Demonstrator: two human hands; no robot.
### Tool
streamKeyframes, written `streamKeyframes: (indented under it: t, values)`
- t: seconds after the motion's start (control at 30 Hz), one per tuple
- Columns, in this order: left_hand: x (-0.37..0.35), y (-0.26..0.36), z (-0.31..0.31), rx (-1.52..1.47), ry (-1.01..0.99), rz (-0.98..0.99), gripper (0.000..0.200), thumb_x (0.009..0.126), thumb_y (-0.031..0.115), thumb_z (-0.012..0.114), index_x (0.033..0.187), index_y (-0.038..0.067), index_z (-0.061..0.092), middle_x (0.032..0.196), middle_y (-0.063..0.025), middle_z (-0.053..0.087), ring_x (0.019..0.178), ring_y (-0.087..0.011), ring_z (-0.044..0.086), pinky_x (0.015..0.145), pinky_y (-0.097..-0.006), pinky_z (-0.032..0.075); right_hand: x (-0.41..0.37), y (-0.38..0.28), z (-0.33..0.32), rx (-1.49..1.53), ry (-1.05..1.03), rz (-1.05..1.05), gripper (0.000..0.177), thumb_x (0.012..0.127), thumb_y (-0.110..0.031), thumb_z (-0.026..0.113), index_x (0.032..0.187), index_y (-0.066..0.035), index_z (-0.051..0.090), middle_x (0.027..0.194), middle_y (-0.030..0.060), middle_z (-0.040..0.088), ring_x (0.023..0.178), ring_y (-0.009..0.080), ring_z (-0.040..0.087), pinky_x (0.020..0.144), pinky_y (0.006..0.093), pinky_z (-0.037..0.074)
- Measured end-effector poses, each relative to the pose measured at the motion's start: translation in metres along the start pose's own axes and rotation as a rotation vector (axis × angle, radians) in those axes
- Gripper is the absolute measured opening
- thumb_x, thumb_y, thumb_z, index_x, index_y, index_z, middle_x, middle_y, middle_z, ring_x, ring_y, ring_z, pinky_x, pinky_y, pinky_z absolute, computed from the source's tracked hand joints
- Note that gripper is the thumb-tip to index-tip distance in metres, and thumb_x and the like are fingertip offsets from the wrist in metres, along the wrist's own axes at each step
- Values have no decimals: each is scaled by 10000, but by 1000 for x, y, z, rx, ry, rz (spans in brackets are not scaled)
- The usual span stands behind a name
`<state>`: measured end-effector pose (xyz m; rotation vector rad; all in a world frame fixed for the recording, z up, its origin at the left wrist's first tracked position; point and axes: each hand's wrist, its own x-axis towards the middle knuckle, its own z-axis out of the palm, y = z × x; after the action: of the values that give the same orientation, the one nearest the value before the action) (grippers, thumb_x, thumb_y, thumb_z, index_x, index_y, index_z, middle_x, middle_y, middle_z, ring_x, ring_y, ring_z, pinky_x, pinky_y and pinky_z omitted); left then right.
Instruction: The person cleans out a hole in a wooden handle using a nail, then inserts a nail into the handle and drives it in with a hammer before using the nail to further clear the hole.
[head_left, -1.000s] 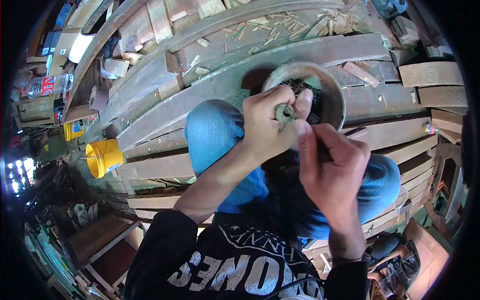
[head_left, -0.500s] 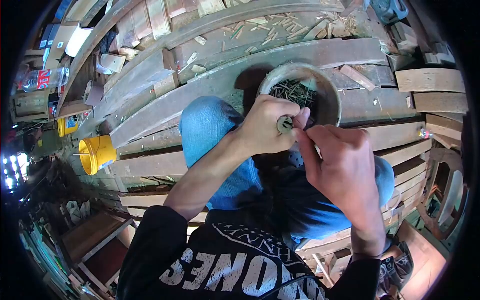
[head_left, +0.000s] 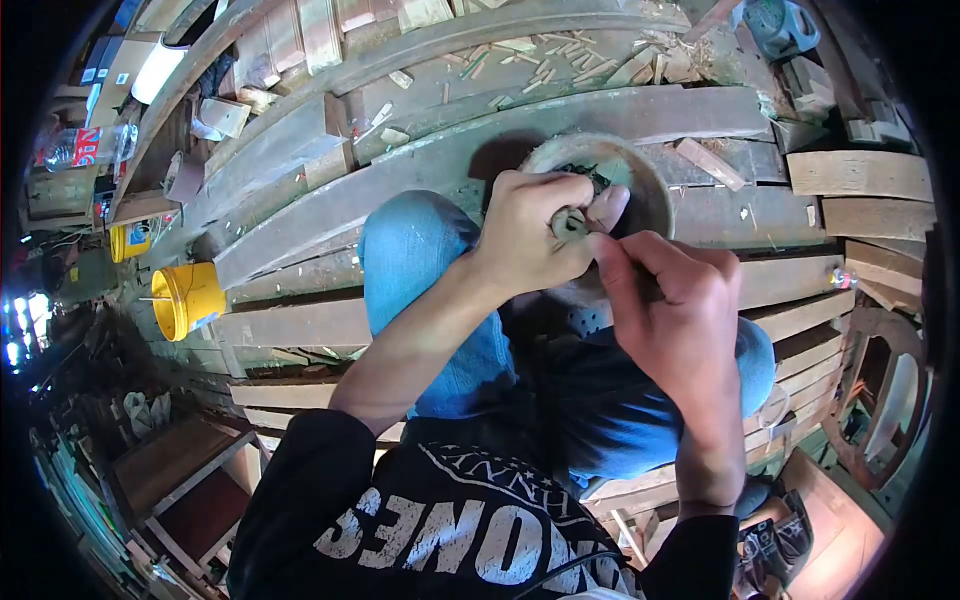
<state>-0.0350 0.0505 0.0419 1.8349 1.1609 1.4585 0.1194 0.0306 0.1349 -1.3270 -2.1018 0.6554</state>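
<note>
My left hand [head_left: 530,232] is closed around a rod-like, greyish-green thing [head_left: 569,224]. Only its round, notched end shows at the top of the fist; the rest lies hidden in the palm. Right beside it, my right hand [head_left: 680,290] is closed in a pinch, its thumb and fingertips close to that end. Whatever the pinch may contain is too small to make out. Both hands are over the near side of a round, pale container [head_left: 655,195] that stands between my knees. Dark thin pieces [head_left: 592,178] inside it are mostly covered by my left hand.
Wooden boards and beams surround me. Small wood offcuts [head_left: 545,72] lie scattered beyond the container, and a loose block [head_left: 710,163] rests to its right. On the left stand a yellow bucket [head_left: 178,303] and a plastic bottle [head_left: 95,147]. A blue jug [head_left: 780,28] is at the upper right.
Both hands have shifted slightly left and now cover more of the container's contents. The notched end of the held thing has tilted a little. Both hands remain closed; the whole view has shifted slightly.
</note>
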Motion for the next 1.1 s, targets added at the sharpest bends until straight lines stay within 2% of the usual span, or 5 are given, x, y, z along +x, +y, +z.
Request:
streamKeyframes:
  t: [0.23,0.53,0.73,0.93,1.1]
  values:
    - [1,-6,0,-212,-229,64,323,776,170,695,594,24,472,503,-92,358,421,-261,361,417,-312,314,2,7,-7,-42,-73,-143,224,845,-93,691,672,-39,560,590,124,580,484,323,581,456,408,450]
    - [-1,3,11,99,184,-64,394,840,50,654,560,44,376,494,-72,289,424,-194,274,408,-344,256,-7,-3,28,-2,91,42,236,870,-112,679,686,-26,559,557,134,551,431,323,541,421,404,409]
    - [1,5,20,282,335,-82,343,829,85,697,614,38,434,537,-125,406,446,-315,420,440,-399,354,0,-7,29,48,92,121,253,885,-117,673,678,0,585,544,161,546,448,332,561,434,388,411]
    - [0,-11,6,-154,-153,-119,228,744,139,680,680,-2,513,610,-107,469,522,-190,434,482,-335,378,6,17,11,65,16,37,218,848,-112,697,682,-10,600,582,152,585,498,351,587,466,403,443]
    - [-2,0,-5,-188,-452,-195,89,624,23,572,693,-25,600,559,-175,477,476,-284,423,476,-346,396,4,22,-5,-91,-154,-135,183,830,-133,696,701,-45,601,627,105,608,535,335,603,496,419,474]
